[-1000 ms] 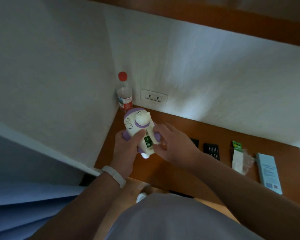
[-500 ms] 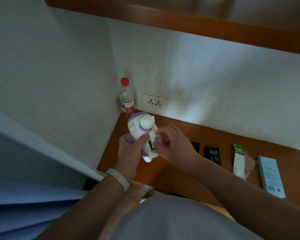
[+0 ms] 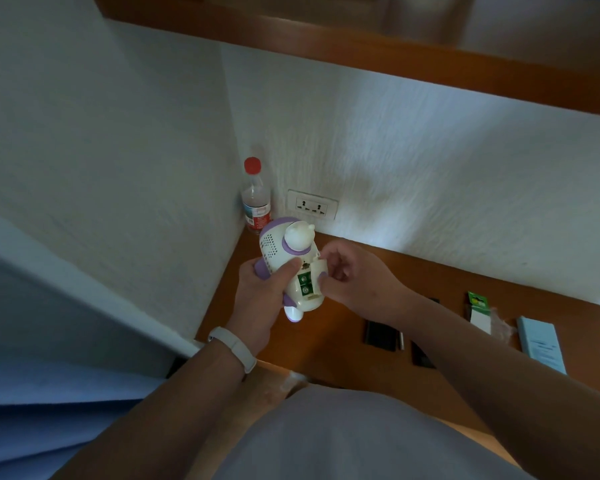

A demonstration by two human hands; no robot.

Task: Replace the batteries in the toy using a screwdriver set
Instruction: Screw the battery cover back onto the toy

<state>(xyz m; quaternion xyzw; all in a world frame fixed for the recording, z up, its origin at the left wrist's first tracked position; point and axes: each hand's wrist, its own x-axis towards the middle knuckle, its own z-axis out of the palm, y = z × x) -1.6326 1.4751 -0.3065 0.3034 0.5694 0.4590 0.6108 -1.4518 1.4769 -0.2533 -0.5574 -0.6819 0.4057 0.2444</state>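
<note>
In the head view, the person held the toy [image 3: 284, 258] up in the air above the left end of the wooden desk [image 3: 440, 282], close to the corner of the white walls. The left hand [image 3: 262, 294] gripped the toy from the left, fingers wrapped behind the body and the thumb pressed across its front. The toy's back faced the camera with the compartment open, and two green batteries [image 3: 305, 285] sat in it, one above the other.

The right hand [image 3: 352, 278] was at the toy's right side, fingers curled, the thumb tip touching the edge beside the batteries. Whether those fingers pinched anything could not be told.

A white wristband [image 3: 234, 346] circled the left wrist. A clear bottle [image 3: 256, 202] with a red cap stood in the corner beside a wall socket [image 3: 312, 208]. To the right on the desk lay black trays [image 3: 380, 336], a green battery pack [image 3: 478, 306] and a pale blue box [image 3: 542, 344].
</note>
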